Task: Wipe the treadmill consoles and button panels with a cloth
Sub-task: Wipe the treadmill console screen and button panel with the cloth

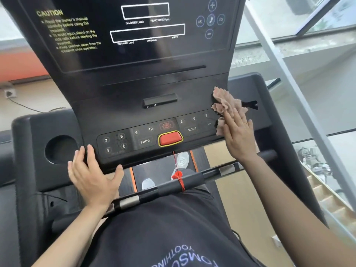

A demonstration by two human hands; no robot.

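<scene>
A black treadmill console [134, 60] fills the view, its dark display at the top. Below it runs the button panel [134, 137] with numbered keys and a red stop button [170, 138]. A crumpled pinkish cloth [226, 102] lies on the panel's right end. My right hand [238, 135] presses flat on the cloth's lower part with straight fingers. My left hand [92, 176] rests with spread fingers on the console's lower left edge, next to the round cup holder [60, 149].
A black handlebar [179, 185] with silver sensor sections crosses below the console, a red safety cord [179, 176] wrapped round it. White shoes show on the belt underneath. Glass panels and a staircase lie to the right; a wall socket sits at far left.
</scene>
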